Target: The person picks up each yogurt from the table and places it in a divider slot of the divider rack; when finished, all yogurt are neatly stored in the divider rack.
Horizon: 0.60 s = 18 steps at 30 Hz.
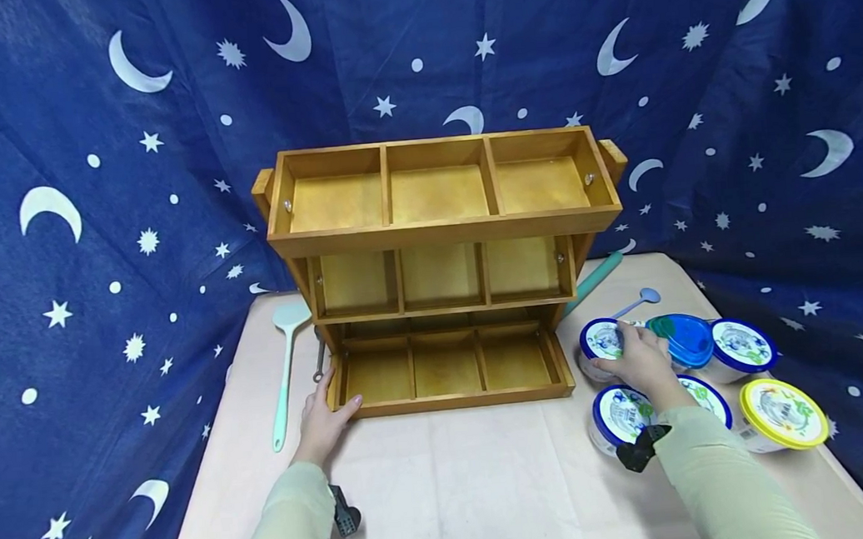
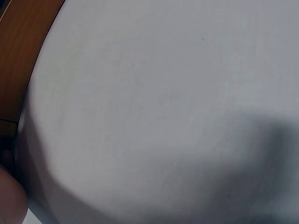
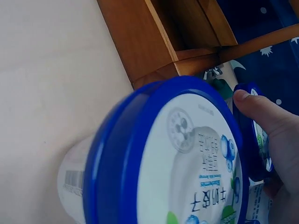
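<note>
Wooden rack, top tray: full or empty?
Empty: the head view shows bare wood in all three sections of the top tray.

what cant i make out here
Head view: part of the gripped tub, behind the right hand.
Head view: fine print on the yellow lid, too small.
Left wrist view: most of the left hand, cut off at bottom left.
Right wrist view: part of the nearest lid, cut by the bottom edge.
</note>
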Tool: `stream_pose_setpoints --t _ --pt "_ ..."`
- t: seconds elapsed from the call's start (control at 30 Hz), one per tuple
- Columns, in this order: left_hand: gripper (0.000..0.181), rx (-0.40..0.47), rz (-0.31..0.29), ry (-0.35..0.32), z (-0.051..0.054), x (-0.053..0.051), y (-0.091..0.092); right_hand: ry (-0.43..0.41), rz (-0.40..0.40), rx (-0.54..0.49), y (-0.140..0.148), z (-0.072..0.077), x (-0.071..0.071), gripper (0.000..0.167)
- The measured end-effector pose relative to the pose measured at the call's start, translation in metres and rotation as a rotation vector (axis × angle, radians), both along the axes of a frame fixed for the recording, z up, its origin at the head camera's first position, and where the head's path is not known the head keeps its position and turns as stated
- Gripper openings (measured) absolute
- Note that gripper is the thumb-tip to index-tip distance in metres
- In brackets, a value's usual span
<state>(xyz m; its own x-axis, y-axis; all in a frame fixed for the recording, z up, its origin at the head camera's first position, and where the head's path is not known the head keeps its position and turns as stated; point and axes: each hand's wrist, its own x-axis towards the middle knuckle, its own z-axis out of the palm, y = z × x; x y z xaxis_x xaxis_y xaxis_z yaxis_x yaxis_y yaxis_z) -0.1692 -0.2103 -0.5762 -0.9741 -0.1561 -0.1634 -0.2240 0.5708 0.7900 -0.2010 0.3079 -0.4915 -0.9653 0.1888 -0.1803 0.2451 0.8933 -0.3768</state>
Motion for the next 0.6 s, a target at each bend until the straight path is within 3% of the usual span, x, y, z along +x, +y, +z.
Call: stream_pose_setpoints --t 0.27,0.6 --pt "0.084 -0.005 -0.010 0.007 -0.0029 0.0005 -0.0008 0.013 -0.062 -0.071 -0.0032 -0.0053 0.0040 0.111" --pt "0.085 0.001 -0.013 0.017 -0.0007 -0.0008 -0.0007 0.135 -0.095 -0.094 -0.0050 0.0043 0.0086 0.111"
